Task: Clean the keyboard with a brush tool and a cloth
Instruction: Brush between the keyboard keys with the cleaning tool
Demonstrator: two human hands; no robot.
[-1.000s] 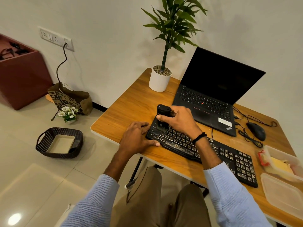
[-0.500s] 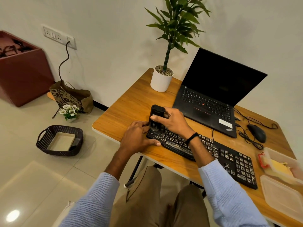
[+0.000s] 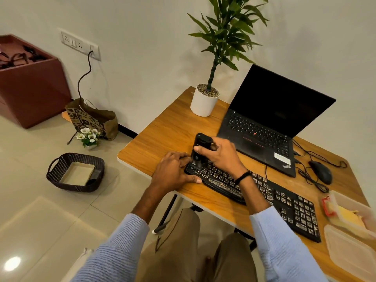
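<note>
So the brush tool [image 3: 200,147] stands upright on the very left end of the keyboard [image 3: 284,202], with the right hand [image 3: 221,157] wrapped around its black body. The left hand [image 3: 173,171] lies loose over that same corner with its thumb along the front edge. It looks like it's bracing the keyboard, not gripping it.

The big thing here is that the keyboard's long axis runs off to the right and toward the person, so pretty much every other key sits to the right of the brush, under the right forearm.

There's not much room either. The laptop [image 3: 264,135] sits just behind the keyboard, and the tabletop [image 3: 168,135] edge is close in front. I'd sweep along the rows, not across them.
</note>
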